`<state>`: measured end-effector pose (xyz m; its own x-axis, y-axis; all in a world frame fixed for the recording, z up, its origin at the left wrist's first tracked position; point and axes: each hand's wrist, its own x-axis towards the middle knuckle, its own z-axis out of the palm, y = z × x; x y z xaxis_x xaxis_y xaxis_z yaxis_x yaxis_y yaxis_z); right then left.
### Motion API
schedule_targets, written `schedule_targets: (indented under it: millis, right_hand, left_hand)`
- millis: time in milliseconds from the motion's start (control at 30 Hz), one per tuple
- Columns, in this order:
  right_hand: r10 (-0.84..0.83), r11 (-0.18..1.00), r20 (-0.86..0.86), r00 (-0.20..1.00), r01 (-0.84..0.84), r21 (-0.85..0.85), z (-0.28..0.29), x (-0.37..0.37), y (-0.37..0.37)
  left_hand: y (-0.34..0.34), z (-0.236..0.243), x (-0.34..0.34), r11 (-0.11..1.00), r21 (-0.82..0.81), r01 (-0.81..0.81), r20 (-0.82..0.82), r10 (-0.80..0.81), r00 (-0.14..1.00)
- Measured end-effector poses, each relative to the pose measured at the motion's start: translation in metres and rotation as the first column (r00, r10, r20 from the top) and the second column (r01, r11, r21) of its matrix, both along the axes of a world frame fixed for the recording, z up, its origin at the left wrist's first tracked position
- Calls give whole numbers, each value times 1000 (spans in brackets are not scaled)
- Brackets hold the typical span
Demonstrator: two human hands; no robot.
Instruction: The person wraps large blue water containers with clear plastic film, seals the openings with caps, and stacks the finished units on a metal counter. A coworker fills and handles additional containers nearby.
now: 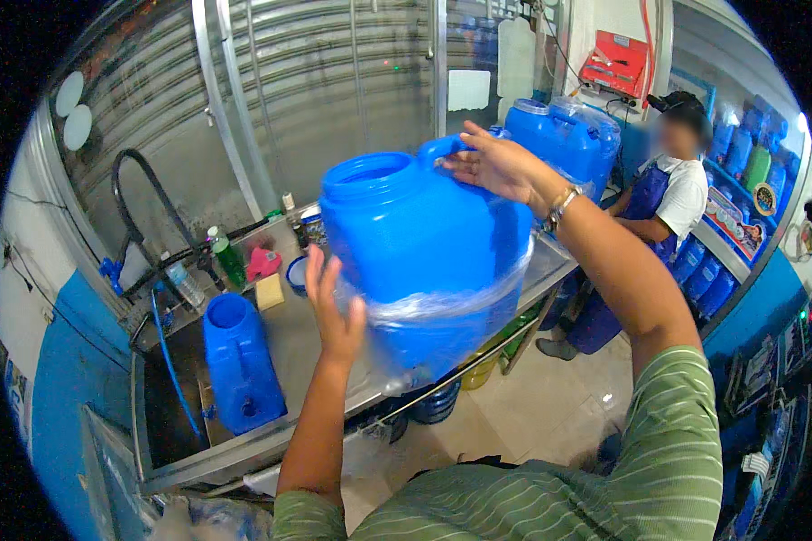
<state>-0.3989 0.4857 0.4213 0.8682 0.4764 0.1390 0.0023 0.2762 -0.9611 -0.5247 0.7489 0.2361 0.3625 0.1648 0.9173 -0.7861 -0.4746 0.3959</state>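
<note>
A large blue plastic water jug (pixel 415 243) with a wide uncapped mouth stands tilted before me, above the edge of the metal counter (pixel 320 361). Clear plastic film (pixel 442 307) is bunched around its lower half. My right hand (pixel 501 167) is at the handle on top, some fingers bent around it and one stretched upward. Against the jug's left side, next to the film, my left hand (pixel 334 311) has its fingers stretched and apart. The jug's underside is blurred behind the film.
A second blue jug (pixel 242 361) lies at the sink (pixel 171 406), near a black hose tap (pixel 122 189). A green bottle (pixel 227 260), yellow sponge (pixel 269 292) and pink cloth (pixel 263 262) sit behind. Wrapped blue jugs (pixel 573 135) and a co-worker (pixel 663 194) are at right.
</note>
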Motion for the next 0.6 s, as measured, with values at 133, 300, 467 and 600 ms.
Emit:
schedule_targets:
  millis: [133,300,467,600]
  right_hand:
    - [-9,959,674,739,197,-204,-27,-25,-47]
    - [381,723,924,-26,631,-280,-124,-39,-105]
    - [538,706,841,62,512,-489,-113,-10,-120]
    - [657,484,547,519,266,-834,-74,-23,-119]
  left_hand:
    - [-13,12,-33,838,448,-312,229,230,946]
    - [-13,8,-46,566,663,-490,358,335,872]
    - [-40,79,-67,523,849,-70,-167,393,904]
    - [-47,113,-80,667,744,34,-435,445,783]
